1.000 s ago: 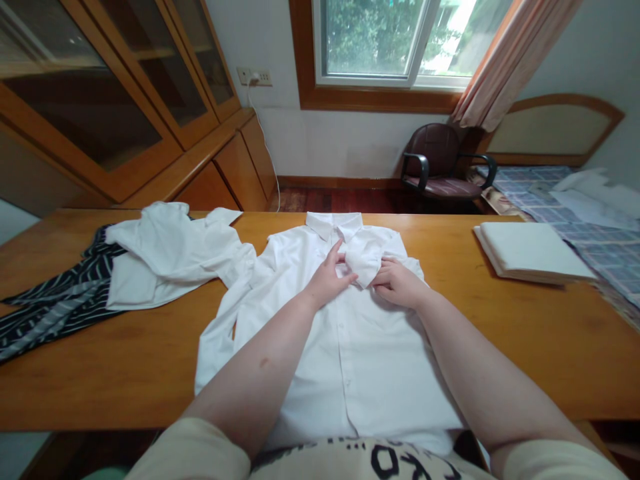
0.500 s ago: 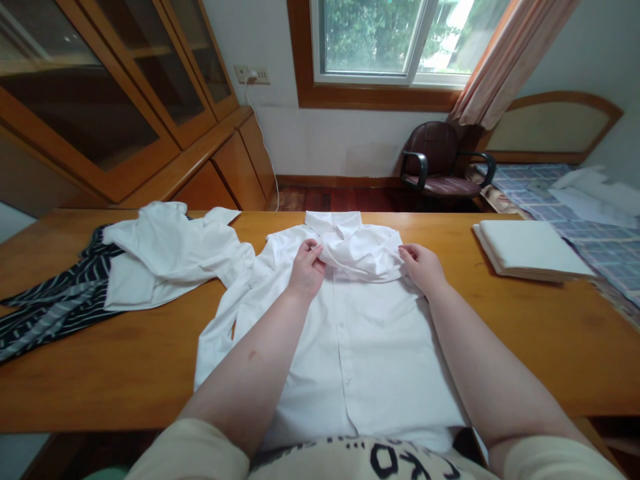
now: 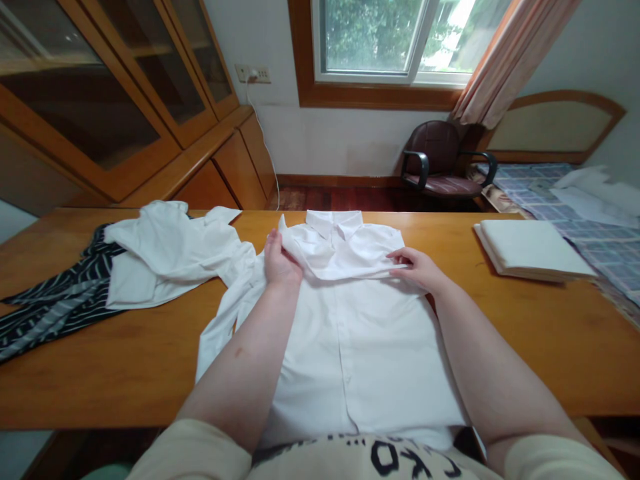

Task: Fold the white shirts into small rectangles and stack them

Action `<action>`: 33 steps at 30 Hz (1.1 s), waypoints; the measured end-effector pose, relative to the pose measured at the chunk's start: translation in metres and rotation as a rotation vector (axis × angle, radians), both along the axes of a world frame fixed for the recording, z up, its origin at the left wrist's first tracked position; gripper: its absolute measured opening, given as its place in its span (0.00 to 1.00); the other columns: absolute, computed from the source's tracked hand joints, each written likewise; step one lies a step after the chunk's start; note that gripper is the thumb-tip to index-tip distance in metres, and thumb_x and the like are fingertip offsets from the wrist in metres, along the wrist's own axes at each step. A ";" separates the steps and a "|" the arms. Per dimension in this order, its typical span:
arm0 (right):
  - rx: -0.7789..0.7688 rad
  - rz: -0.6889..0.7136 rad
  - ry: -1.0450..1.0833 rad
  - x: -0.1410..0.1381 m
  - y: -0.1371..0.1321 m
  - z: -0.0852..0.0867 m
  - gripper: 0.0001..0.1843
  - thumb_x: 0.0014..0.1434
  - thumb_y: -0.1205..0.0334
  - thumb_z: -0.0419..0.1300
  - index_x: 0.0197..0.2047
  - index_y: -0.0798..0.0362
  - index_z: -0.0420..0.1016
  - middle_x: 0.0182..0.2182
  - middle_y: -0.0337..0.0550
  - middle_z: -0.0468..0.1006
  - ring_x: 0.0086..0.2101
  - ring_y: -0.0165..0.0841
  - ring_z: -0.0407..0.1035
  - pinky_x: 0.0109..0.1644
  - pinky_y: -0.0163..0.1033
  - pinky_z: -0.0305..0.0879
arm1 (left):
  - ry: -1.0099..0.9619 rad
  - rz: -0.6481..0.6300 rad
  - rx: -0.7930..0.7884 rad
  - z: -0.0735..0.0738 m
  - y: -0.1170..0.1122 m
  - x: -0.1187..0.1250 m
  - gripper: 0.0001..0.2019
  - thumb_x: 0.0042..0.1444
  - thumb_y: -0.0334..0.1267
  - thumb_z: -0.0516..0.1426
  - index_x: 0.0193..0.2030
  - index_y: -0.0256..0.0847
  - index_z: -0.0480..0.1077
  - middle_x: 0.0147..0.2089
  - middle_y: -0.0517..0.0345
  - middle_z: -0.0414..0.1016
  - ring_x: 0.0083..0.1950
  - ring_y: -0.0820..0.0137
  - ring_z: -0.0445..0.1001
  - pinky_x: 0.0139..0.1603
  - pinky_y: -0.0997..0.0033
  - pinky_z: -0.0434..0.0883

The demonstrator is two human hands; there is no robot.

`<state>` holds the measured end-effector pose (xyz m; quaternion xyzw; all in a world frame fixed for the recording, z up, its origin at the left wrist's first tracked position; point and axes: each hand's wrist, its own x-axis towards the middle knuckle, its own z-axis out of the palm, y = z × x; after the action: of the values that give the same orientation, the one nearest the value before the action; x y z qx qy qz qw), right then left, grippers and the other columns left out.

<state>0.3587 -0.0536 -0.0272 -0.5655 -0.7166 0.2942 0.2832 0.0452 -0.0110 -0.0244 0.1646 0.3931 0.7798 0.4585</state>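
Note:
A white button-up shirt (image 3: 320, 360) lies front side up on the table, its collar (image 3: 334, 222) at the far edge. One of its sleeves (image 3: 340, 263) is laid across the chest below the collar. My left hand (image 3: 284, 261) is closed around the left end of this sleeve, where a corner of cloth sticks up past the fingers. At the sleeve's right part my right hand (image 3: 416, 268) pinches the lower edge between thumb and fingers. The other sleeve (image 3: 220, 333) hangs down along the shirt's left side, partly behind my left forearm.
On the left of the wooden table (image 3: 520, 347) lie another white garment (image 3: 170, 257) and a black striped cloth (image 3: 60, 300). A stack of white boards or folders (image 3: 533, 247) rests at the right. Beyond stand an office chair (image 3: 435, 160), a bed (image 3: 600, 220) and a glass-door cabinet (image 3: 165, 147).
My left hand has moved left, drawing the sleeve's end across the chest and spreading it flatter. My right hand has shifted slightly left and down along the sleeve. The collar shows more fully.

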 end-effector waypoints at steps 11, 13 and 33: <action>0.259 -0.619 -0.099 0.016 0.010 -0.008 0.12 0.46 0.64 0.56 0.34 0.53 0.76 0.33 0.46 0.77 0.35 0.39 0.68 0.39 0.41 0.64 | -0.113 -0.054 0.101 0.025 -0.008 -0.029 0.13 0.57 0.44 0.47 0.27 0.43 0.65 0.22 0.63 0.68 0.27 0.71 0.72 0.38 0.68 0.73; 0.217 -0.692 -0.071 0.017 0.009 -0.007 0.13 0.46 0.63 0.56 0.35 0.54 0.76 0.32 0.46 0.78 0.34 0.39 0.68 0.38 0.41 0.63 | -0.075 -0.110 0.104 0.029 -0.012 -0.033 0.14 0.56 0.44 0.48 0.22 0.43 0.61 0.14 0.68 0.55 0.16 0.77 0.60 0.30 0.72 0.70; 0.396 -0.342 -0.094 0.005 0.005 -0.010 0.08 0.50 0.65 0.57 0.32 0.51 0.77 0.35 0.44 0.73 0.38 0.37 0.69 0.42 0.40 0.65 | 1.360 -0.948 -0.296 0.030 -0.036 -0.004 0.13 0.46 0.48 0.59 0.34 0.42 0.76 0.30 0.58 0.77 0.31 0.64 0.74 0.29 0.71 0.67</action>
<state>0.3639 -0.0489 -0.0368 -0.6249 -0.6665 0.0696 0.4006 0.0415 -0.0472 0.0055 0.6843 0.5714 0.1760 0.4175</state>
